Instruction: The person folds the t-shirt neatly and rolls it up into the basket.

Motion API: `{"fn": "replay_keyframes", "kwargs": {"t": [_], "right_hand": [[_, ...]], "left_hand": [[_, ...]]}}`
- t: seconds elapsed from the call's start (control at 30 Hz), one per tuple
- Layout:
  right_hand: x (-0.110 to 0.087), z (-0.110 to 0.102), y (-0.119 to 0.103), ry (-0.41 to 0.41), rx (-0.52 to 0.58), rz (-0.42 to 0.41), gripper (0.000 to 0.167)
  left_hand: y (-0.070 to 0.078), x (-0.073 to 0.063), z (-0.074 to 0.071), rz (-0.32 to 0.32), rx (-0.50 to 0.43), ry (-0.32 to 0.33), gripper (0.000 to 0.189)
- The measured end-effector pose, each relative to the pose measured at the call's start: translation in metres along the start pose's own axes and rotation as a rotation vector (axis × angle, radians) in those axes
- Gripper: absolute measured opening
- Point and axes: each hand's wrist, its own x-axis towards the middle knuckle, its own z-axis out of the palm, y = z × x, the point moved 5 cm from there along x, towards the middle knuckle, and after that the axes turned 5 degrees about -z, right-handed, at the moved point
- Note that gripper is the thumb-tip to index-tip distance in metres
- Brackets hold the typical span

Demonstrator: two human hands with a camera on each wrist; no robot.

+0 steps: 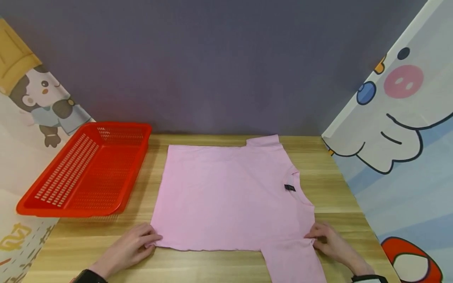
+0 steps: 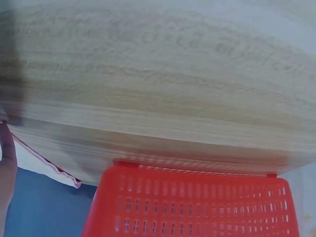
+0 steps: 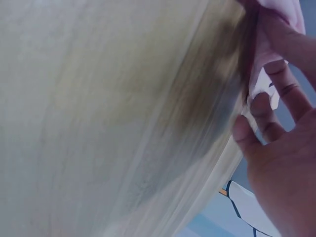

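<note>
A pink T-shirt (image 1: 223, 196) lies spread on the wooden table, its collar with a black label toward the right. The near sleeve hangs toward the table's front, while the far sleeve shows only as a short strip at the back. My left hand (image 1: 132, 245) pinches the near hem corner at the shirt's left. At the near shoulder seam, my right hand (image 1: 332, 245) pinches the fabric between thumb and fingers. In the right wrist view, the other fingers (image 3: 264, 116) of that hand curl loosely beside the pink cloth. The left wrist view catches only an edge of the left hand (image 2: 6, 173).
A red plastic basket (image 1: 124, 169) with slotted walls stands on the left of the wooden table (image 1: 212, 267). A dark grey panel (image 1: 212, 67) rises behind the table. Cartoon-printed sheets (image 1: 407, 129) flank both sides.
</note>
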Motion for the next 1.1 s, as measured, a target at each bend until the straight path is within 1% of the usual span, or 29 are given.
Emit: {"fn": "replay_keyframes", "kwargs": {"t": [0.07,0.13,0.2,0.27,0.37,0.43,0.5,0.6,0.73,0.83,0.9,0.97,1.03,1.1], "right_hand": [[-0.002,-0.001,-0.001,0.042,-0.031,-0.026,0.04],[-0.005,-0.002,-0.003,0.082,-0.063,-0.056,0.04],[-0.008,-0.003,-0.004,0.11,-0.081,-0.082,0.041],[-0.012,-0.004,-0.005,0.123,-0.077,-0.101,0.042],[-0.015,-0.005,-0.006,0.135,-0.056,-0.127,0.048],[-0.017,-0.006,-0.005,0.134,-0.035,-0.128,0.052],[-0.016,-0.009,-0.005,0.118,-0.007,-0.109,0.053],[-0.015,-0.013,-0.004,0.076,0.062,-0.051,0.048],[-0.012,-0.019,-0.003,0.015,0.192,0.037,0.036],[-0.008,-0.023,-0.001,-0.022,0.252,0.115,0.03],[-0.006,-0.026,0.001,-0.033,0.257,0.163,0.027],[-0.003,-0.028,0.003,-0.028,0.245,0.182,0.025],[0.0,-0.03,0.004,-0.004,0.244,0.192,0.024],[0.002,-0.033,0.006,0.035,0.241,0.178,0.023]], "left_hand": [[0.0,-0.003,-0.001,0.013,0.004,0.013,0.033],[0.0,-0.006,-0.001,0.018,-0.015,0.026,0.034],[0.0,-0.009,-0.002,0.032,-0.039,0.046,0.03],[0.001,-0.011,-0.002,0.051,-0.064,0.062,0.027],[0.003,-0.011,-0.004,0.034,-0.061,0.048,0.028],[0.004,-0.009,-0.006,-0.023,-0.072,0.002,0.032],[0.003,-0.007,-0.009,-0.103,-0.095,-0.056,0.033],[0.0,-0.003,-0.012,-0.196,-0.208,-0.122,0.027],[-0.007,0.001,-0.015,-0.252,-0.357,-0.13,0.02],[-0.015,0.005,-0.017,-0.297,-0.441,-0.141,0.017],[-0.021,0.007,-0.017,-0.356,-0.481,-0.167,0.015],[-0.027,0.01,-0.017,-0.419,-0.51,-0.195,0.015],[-0.032,0.013,-0.017,-0.478,-0.513,-0.208,0.017],[-0.036,0.016,-0.017,-0.532,-0.51,-0.209,0.019]]}}
